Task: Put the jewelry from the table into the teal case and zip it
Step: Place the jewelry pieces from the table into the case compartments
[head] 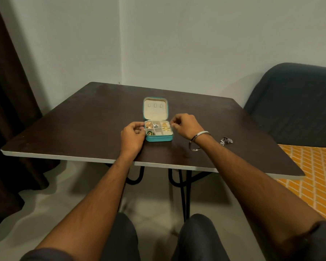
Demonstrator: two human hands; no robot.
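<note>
At centre frame the open teal case (158,137) sits between curled, seemingly empty left hand (133,135) and right hand (184,126); silver jewelry (226,141) lies right, judged light, snag-prone, best pinched.

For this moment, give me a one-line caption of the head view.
Both hands, left hand and right hand, flank the open teal case; silver jewelry remains on the table.

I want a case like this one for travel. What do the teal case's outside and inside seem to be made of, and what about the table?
The teal case looks like smooth faux leather outside, with a slight sheen; hard to be sure. Its cream lining looks matte and soft, likely velvet or suede-like fabric. The table seems dark laminated board: flat brown top, pale edge band.
</note>
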